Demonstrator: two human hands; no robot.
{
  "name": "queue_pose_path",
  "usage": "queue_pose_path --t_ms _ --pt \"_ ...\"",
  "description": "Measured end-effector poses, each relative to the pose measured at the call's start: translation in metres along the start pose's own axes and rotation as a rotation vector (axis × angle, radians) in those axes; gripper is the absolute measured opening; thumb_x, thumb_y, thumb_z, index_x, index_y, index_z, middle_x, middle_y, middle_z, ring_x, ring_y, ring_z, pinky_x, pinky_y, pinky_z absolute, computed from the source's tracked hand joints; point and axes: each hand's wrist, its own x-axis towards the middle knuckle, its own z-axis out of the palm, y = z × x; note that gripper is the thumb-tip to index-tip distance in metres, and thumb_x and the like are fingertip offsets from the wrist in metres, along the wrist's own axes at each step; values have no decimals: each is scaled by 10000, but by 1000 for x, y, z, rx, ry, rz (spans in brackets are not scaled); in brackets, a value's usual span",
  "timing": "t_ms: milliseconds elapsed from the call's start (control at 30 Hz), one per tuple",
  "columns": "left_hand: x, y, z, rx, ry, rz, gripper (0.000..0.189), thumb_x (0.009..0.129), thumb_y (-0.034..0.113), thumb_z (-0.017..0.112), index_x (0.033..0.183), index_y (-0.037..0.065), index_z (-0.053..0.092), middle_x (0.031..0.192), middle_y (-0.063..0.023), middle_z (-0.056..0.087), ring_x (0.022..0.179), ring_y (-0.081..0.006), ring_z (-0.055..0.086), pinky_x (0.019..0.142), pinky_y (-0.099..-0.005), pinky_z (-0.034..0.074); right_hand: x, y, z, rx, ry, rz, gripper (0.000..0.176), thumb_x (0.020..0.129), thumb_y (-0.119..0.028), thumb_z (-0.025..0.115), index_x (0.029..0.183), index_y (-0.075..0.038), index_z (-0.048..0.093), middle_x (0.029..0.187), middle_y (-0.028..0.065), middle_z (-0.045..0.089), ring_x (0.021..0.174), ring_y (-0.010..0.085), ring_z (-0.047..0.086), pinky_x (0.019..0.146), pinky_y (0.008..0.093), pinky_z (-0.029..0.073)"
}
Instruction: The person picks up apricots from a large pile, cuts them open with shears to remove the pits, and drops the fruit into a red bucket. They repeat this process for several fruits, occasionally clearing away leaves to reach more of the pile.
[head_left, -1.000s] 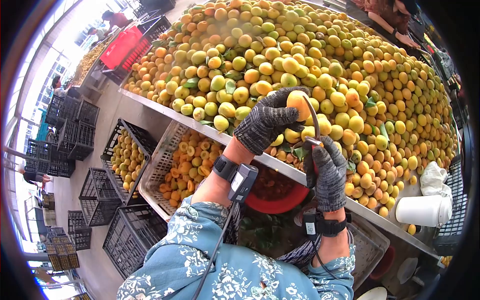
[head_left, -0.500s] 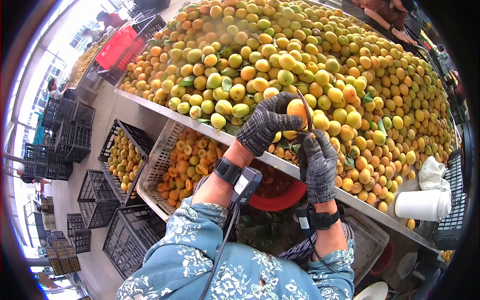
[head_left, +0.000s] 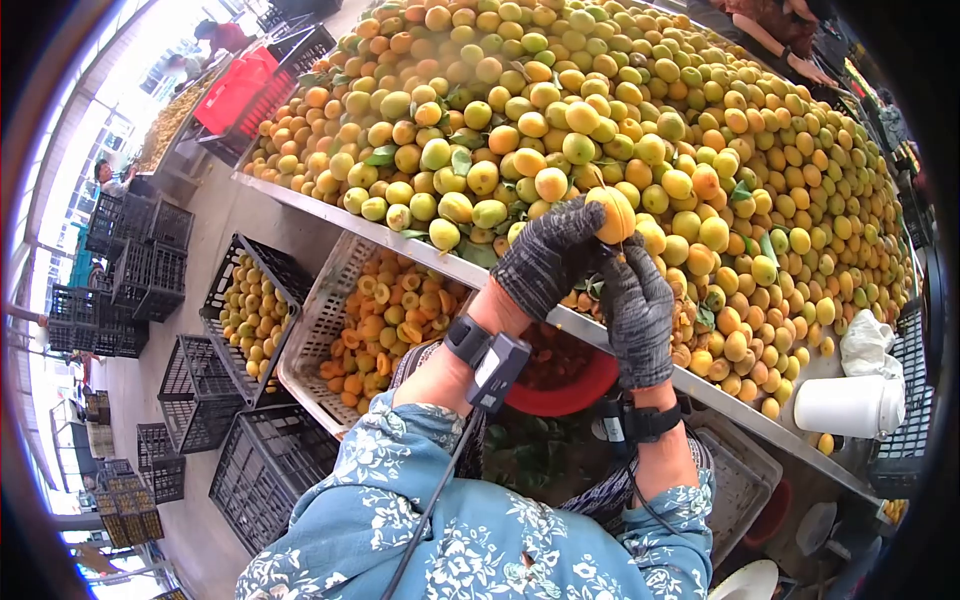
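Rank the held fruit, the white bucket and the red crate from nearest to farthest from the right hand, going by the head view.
From the right hand:
1. Held fruit: right beside it, in the left hand.
2. White bucket: off to the right.
3. Red crate: upper left, in the background.

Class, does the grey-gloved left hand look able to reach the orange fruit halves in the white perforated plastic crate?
Probably yes: the halves lie uncovered beside the left forearm, though the left hand holds a round yellow-orange fruit.
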Motion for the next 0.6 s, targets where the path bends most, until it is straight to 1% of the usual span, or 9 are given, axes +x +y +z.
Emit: queue_pose_path --t_ms 67,100,133,200,333,400,433,533,600 --pt "1 11 -1 210 35 -115 358 880 218 649 1134 -24 582 1050 -103 645 986 -197 622 845 -317 524 1 -9 -2 98 -13 185 276 943 -151 555 1167 6 592 877 -12 614 702 31 490 590 183 419" --pt "5 10 1 308 -37 -46 388 865 240 665 1140 -17 572 1027 -89 636 948 -186 624 826 -302 524 2 2 -5 -15 -38 32 256 942 -150 554 1140 5 601 867 -10 612 696 34 496 578 191 418" --pt "7 11 3 306 -36 -47 388 865 240 665 1140 -17 572 1027 -89 636 948 -186 624 826 -302 524 1 2 -6 -17 -38 33 256 942 -150 554 1140 5 601 867 -10 612 696 34 496 578 191 418" --pt "8 15 9 540 -116 134 412 852 248 676 1152 -9 558 1011 -81 620 898 -181 626 811 -294 525 -3 -4 -6 108 -29 194 230 942 -148 553 1102 6 611 826 -21 600 675 38 493 565 194 409" --pt "12 12 -2 535 -156 149 416 858 281 681 1140 9 544 965 -57 614 886 -157 625 777 -279 537 -6 4 -6 -47 -52 -51 214 944 -156 548 1060 11 614 766 -26 580 645 42 485 546 191 397" --pt "9 8 -1 299 -57 153 390 860 278 677 1118 14 553 966 -70 617 868 -184 635 775 -314 546 -9 4 -3 -16 -50 62 214 946 -169 543 1024 17 614 717 -24 560 617 40 465 522 193 375" --pt "10 8 -1 301 -57 152 390 860 278 677 1118 14 553 966 -70 617 868 -184 635 775 -314 546 -10 7 -6 39 -65 227 212 947 -176 540 1012 12 610 695 -23 545 598 36 454 501 196 355" --pt "12 8 0 -67 14 28 335 897 314 633 1063 30 570 931 -89 636 830 -238 652 760 -362 555 -12 1 3 105 -23 230 205 950 -175 537 1013 6 607 690 -37 530 583 28 436 497 189 341" --pt "14 3 0 -14 1 17 332 914 331 608 1052 30 577 916 -83 641 829 -229 654 748 -371 557 -8 2 2 248 -4 276 204 953 -177 535 1023 0 607 696 -45 523 584 21 431 498 185 340"
